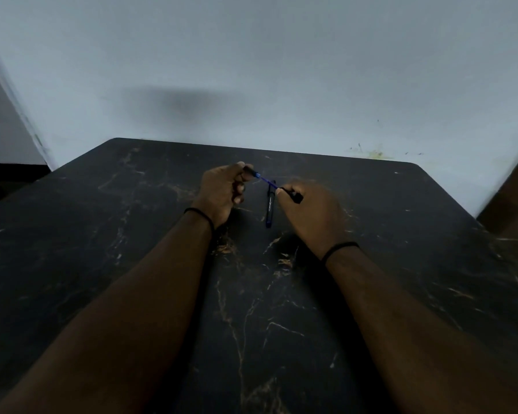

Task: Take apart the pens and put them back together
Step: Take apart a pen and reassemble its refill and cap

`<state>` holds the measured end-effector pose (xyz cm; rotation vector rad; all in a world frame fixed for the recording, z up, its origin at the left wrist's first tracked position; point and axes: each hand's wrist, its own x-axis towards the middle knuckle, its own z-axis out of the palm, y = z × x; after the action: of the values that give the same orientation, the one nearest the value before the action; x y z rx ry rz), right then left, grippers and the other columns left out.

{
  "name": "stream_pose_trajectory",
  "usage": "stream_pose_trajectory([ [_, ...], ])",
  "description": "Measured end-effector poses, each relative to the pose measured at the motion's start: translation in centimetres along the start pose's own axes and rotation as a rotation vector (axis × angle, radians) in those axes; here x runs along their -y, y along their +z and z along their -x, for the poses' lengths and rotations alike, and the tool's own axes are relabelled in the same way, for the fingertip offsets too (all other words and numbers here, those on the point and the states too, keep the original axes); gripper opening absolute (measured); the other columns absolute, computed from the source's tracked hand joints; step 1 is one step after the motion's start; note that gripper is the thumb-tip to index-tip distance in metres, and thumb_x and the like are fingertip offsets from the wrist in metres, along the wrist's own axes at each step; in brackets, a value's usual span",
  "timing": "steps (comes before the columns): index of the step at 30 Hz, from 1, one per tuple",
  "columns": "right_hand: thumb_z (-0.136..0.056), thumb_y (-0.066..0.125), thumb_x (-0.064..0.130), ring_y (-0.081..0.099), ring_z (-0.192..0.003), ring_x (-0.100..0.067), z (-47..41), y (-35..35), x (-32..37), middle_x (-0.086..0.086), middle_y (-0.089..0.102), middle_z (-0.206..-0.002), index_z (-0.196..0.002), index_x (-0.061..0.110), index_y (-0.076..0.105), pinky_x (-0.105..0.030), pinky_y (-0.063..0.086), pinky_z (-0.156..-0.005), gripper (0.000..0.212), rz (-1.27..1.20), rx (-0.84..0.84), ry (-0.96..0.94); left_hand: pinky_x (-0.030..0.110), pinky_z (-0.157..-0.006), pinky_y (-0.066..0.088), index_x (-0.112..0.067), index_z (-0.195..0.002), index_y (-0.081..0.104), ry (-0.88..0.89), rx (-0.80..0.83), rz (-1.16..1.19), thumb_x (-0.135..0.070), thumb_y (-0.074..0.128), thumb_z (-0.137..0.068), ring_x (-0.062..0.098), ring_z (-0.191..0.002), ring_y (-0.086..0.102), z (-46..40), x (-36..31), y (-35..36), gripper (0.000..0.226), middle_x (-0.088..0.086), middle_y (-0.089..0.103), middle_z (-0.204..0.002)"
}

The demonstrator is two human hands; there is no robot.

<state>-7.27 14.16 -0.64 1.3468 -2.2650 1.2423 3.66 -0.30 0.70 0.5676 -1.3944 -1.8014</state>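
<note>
Two bare forearms reach forward over a dark tabletop, each wrist wearing a thin black band. The left hand [222, 191] is curled closed, its thumb and fingertips pinching the blue end of a thin blue refill [265, 180]. The refill slants down and to the right, bridging the gap between the hands. The right hand [310, 212] is also closed, with thumb and forefinger gripping a short black pen piece [293, 195] where the far end of the refill meets it; whether the refill sits inside that piece or only touches it cannot be told. Both hands hover just above the surface, near each other, roughly midway between the left and right edges of the table and closer to its far edge than to the near one. On the table between and just below the hands lies a second pen [269, 206], black with a blue tip at its near end, lying lengthwise toward the viewer and apart from both hands. The table [132, 264] is black with pale, gold-tinted marble veins, and its far edge stands against a plain pale wall [281, 70].
</note>
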Motion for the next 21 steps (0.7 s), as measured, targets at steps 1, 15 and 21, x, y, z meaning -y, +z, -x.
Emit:
stream_pose_trajectory([
  [1,-0.090,0.056,0.043,0.062,-0.072,-0.014,0.0,0.0,0.0,0.005,0.068,-0.078,-0.088,0.023,0.073,-0.034,0.054,-0.068,0.026,0.006,-0.002,-0.001,0.019,-0.039,0.029,-0.005,-0.092,0.069,0.000,0.012,-0.007,-0.016,0.051,-0.099,0.007,-0.049,0.042,-0.1,0.1,0.0,0.022,0.000,0.062,-0.070],
  [15,-0.093,0.057,0.042,0.060,-0.074,-0.017,0.0,-0.3,0.5,0.005,0.065,-0.082,-0.095,0.027,0.069,-0.036,0.054,-0.069,0.019,0.192,0.037,-0.103,0.019,-0.039,0.031,-0.003,-0.095,0.069,0.022,0.053,-0.082,-0.020,0.054,-0.099,0.007,-0.050,0.043,-0.3,0.7,-0.3,0.024,-0.002,0.065,-0.070],
  [21,-0.093,0.060,0.036,0.064,-0.087,-0.021,0.1,-0.1,0.9,0.002,0.069,-0.097,-0.107,0.029,0.065,-0.038,0.054,-0.078,0.016,0.111,0.037,-0.022,0.018,-0.036,0.030,0.004,-0.104,0.067,0.001,0.106,-0.129,-0.025,0.061,-0.096,0.006,-0.049,0.042,-0.3,0.5,0.2,0.031,0.002,0.065,-0.075],
])
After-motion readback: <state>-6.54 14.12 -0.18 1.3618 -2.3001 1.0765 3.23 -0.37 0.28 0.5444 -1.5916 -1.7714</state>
